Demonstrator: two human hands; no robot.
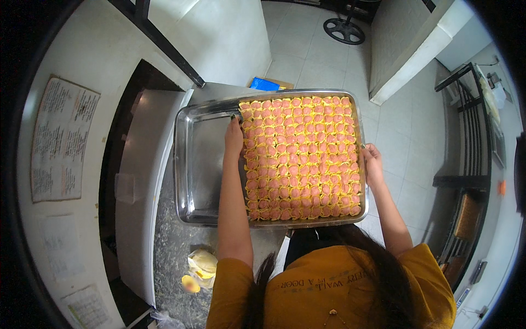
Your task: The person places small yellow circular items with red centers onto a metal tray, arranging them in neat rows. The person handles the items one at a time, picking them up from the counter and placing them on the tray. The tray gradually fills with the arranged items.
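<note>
A metal tray (362, 131) packed with rows of siomai (301, 159), pink filling in yellow wrappers, is in front of me. My left hand (234, 138) is closed at its left edge, the fingers partly hidden. On the opposite side, my right hand (373, 163) is closed round the rim, with its fingertips at the edge. A second shiny metal tray (205, 159), bare where it shows, lies to the left. The siomai tray seems to overlap its right part, but I cannot tell how far it reaches underneath.
On the dark speckled counter (170, 257) lie a plastic bag with yellow content (203, 263) and a round yellow piece (190, 283). A blue box (264, 84) stands beyond the trays. Black metal racks (466, 137) line the right side, past the tiled floor (405, 148).
</note>
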